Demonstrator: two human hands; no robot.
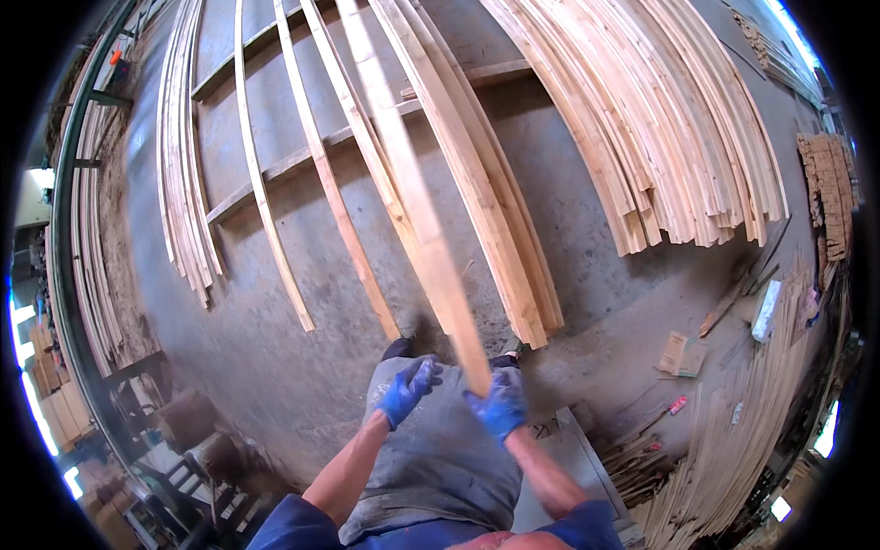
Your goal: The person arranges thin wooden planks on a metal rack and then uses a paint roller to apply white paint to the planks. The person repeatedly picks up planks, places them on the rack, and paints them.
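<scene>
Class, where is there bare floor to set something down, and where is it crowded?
Bare floor lies between the left stack and the left hand, and between the middle boards and the right stack. The lower right is crowded with scrap strips.

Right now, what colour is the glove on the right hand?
Blue: the right glove, seen best in the head view.

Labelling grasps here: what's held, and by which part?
Right hand holds a wooden board by its near end; left hand holds nothing that shows.
</scene>
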